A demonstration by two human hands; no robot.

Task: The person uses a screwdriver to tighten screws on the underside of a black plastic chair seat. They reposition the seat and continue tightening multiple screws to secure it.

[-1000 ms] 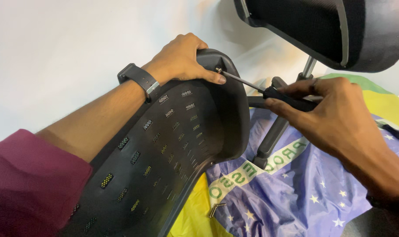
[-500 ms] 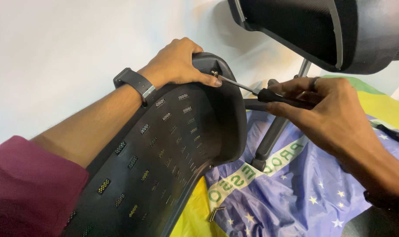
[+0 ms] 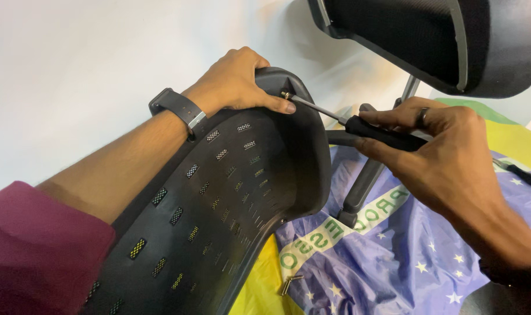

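The screwdriver (image 3: 359,123) lies nearly level, tip left on a screw (image 3: 287,94) at the chair shell (image 3: 218,192) rim. The right hand (image 3: 446,151) pinches its handle; the left hand (image 3: 236,79), nearer the screw, grips the rim.
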